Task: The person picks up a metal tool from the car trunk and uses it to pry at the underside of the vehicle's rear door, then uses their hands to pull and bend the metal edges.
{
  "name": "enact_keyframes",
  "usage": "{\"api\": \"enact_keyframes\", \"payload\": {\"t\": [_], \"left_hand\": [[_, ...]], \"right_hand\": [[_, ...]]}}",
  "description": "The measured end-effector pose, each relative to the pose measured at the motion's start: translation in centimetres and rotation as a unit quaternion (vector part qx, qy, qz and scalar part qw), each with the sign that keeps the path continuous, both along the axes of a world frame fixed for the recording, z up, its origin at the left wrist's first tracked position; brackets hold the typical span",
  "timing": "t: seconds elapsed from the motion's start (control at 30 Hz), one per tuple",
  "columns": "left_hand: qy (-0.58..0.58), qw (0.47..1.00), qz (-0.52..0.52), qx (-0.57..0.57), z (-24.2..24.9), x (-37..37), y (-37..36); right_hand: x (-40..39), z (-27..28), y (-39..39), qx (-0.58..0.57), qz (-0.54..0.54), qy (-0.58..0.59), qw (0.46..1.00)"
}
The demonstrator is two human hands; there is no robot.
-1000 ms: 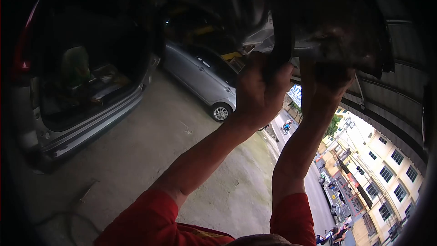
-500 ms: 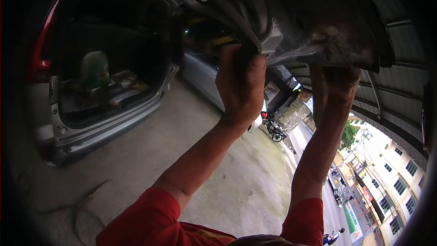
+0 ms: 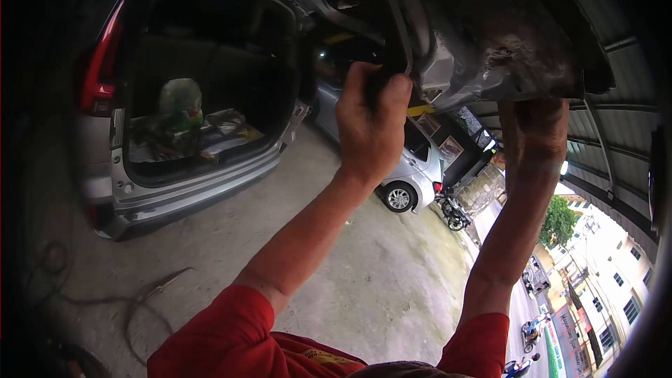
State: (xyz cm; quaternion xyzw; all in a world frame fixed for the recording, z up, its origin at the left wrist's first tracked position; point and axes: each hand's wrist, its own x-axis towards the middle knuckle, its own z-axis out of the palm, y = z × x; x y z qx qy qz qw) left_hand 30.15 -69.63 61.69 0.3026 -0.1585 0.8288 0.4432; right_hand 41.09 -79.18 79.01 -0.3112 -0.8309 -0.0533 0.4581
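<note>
Both my arms, in red sleeves, reach up to the dark underside of a raised car. My left hand (image 3: pixel 369 122) is closed around a thin black hose or cable (image 3: pixel 393 17) that runs along the underbody. My right hand (image 3: pixel 535 133) presses up against a dirty grey metal part (image 3: pixel 500 63) overhead, fingers wrapped on its lower edge. What lies above the fingers is hidden in shadow.
A silver car with an open tailgate (image 3: pixel 196 119) stands at left, with bags and clutter in its boot. Another silver car (image 3: pixel 409 168) is parked behind. Concrete floor (image 3: pixel 364 273) below, a hose on the ground (image 3: pixel 140 301) at lower left. Street, buildings and motorbikes at right.
My view has swung left and my left hand has slid slightly along the black hose. My right hand stays pressed to the metal part overhead.
</note>
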Motion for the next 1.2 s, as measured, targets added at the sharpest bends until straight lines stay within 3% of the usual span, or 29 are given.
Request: {"api": "enact_keyframes", "payload": {"t": [0.07, 0.2, 0.27, 0.33, 0.4, 0.5, 0.53, 0.57, 0.6, 0.63, 0.67, 0.73, 0.8, 0.87, 0.9, 0.93, 1.0, 1.07, 1.1, 1.13, 1.17, 1.2], "left_hand": [[-0.019, 0.999, -0.035, -0.017, 0.3, -0.5, -0.9], [-0.094, 0.99, 0.091, 0.049, 1.0, 3.2, -0.2], [-0.022, 0.973, 0.202, 0.109, 2.6, 4.5, 1.5], [-0.071, 0.981, 0.157, 0.086, 2.5, 4.2, 0.5], [-0.065, 0.997, -0.006, 0.047, 0.9, 2.8, -0.7], [-0.213, 0.975, 0.025, 0.053, 1.3, 1.7, -0.7], [-0.235, 0.97, 0.048, 0.048, 1.7, 2.3, -0.4], [-0.14, 0.985, 0.072, 0.069, 2.7, 3.9, 0.2], [-0.043, 0.991, 0.094, 0.089, 3.1, 5.3, 0.7], [0.056, 0.987, 0.117, 0.097, 2.4, 5.1, 1.0], [0.053, 0.986, 0.12, 0.1, 1.9, 4.3, 0.7], [-0.026, 0.999, 0.029, 0.023, 0.2, 2.4, -1.0], [-0.181, 0.982, -0.018, 0.044, 0.1, 1.4, -1.4], [-0.26, 0.963, 0.047, 0.046, 1.1, 3.4, -1.2], [-0.134, 0.979, 0.149, 0.033, 1.6, 4.2, -1.1], [0.053, 0.98, 0.174, 0.083, 2.3, 4.9, 0.1], [0.045, 0.993, 0.073, 0.078, 0.6, 4.7, -1.1], [-0.074, 0.997, -0.021, 0.014, 0.2, 2.3, -3.8], [-0.155, 0.987, -0.009, 0.03, 0.3, 2.3, -3.4], [-0.233, 0.971, 0.005, 0.046, 0.7, 2.3, -2.8], [-0.278, 0.958, 0.025, 0.058, 1.7, 2.6, -3.0], [-0.226, 0.968, 0.091, 0.06, 1.9, 5.4, -1.2]], "right_hand": [[-0.9, -0.8, -0.2, -0.081, 0.16, 0.08, 0.981], [1.2, 1.2, 0.0, -0.102, 0.186, -0.003, 0.977], [4.7, 3.6, 0.2, -0.035, 0.007, -0.103, 0.994], [4.3, 3.5, 0.8, -0.011, -0.026, -0.1, 0.995], [4.2, 3.4, 1.2, 0.017, -0.061, -0.093, 0.994], [5.2, 4.1, 1.9, 0.106, -0.075, -0.098, 0.987], [7.3, 5.0, 2.4, 0.183, -0.133, -0.197, 0.954], [7.1, 4.8, 2.5, 0.254, -0.19, -0.293, 0.902], [7.0, 4.0, 2.2, 0.25, -0.193, -0.294, 0.902], [4.1, 1.9, 1.5, 0.163, -0.139, -0.124, 0.969], [2.5, 1.1, 1.2, 0.072, -0.075, 0.052, 0.993], [2.9, 1.2, 1.5, 0.067, -0.032, 0.092, 0.993], [2.6, 1.4, 1.9, 0.058, 0.008, 0.121, 0.991], [2.2, 0.6, 1.8, 0.113, -0.024, 0.097, 0.989], [2.6, 0.8, 1.6, 0.112, -0.029, 0.098, 0.988], [3.8, 1.7, 1.5, 0.149, -0.067, -0.006, 0.987], [7.0, 4.9, 1.7, 0.228, -0.126, -0.213, 0.942], [9.3, 6.4, 2.1, 0.289, -0.183, -0.406, 0.848], [9.3, 6.5, 2.2, 0.29, -0.183, -0.411, 0.845], [9.1, 6.4, 2.3, 0.163, -0.097, -0.235, 0.953], [9.1, 5.8, 2.4, 0.022, -0.007, -0.038, 0.999], [8.9, 5.3, 2.4, 0.019, -0.008, -0.037, 0.999]]}}
